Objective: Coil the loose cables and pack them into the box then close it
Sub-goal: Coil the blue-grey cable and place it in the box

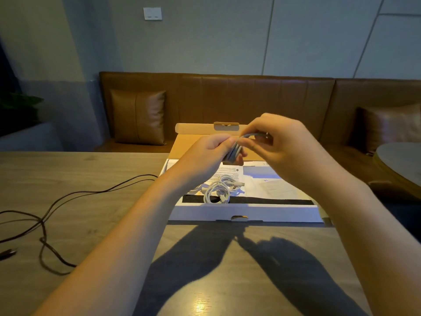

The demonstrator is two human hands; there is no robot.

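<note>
Two hands meet above the open box (pixel 246 213), working one grey cable (pixel 234 150) into a bundle. The left hand (pixel 205 156) has its fingers curled round the gathered loops, and the right hand (pixel 280 142) pinches the free end where it arcs over the top of the bundle. This looks like the finishing wrap of the coil, so the thing to get right is tension: the left hand should keep the loops stacked flat and even while the right draws the tail snugly round them, without kinking it near the plug. A loose wrap would probably spring open once set down. A white cable (pixel 218 190), already coiled, lies inside the box on the printed sheet (pixel 230 174), near the left side, so there is room beside it toward the right for the grey bundle. The lid (pixel 196 142) stands open behind the hands, with its tab (pixel 226 126) at the top. A black cable (pixel 57 204) sprawls uncoiled on the wooden table (pixel 91 167), well apart from the box on the left, so by my reckoning the job is about half done: one coil packed, one in hand, one untouched, and the closing still to come.
</note>
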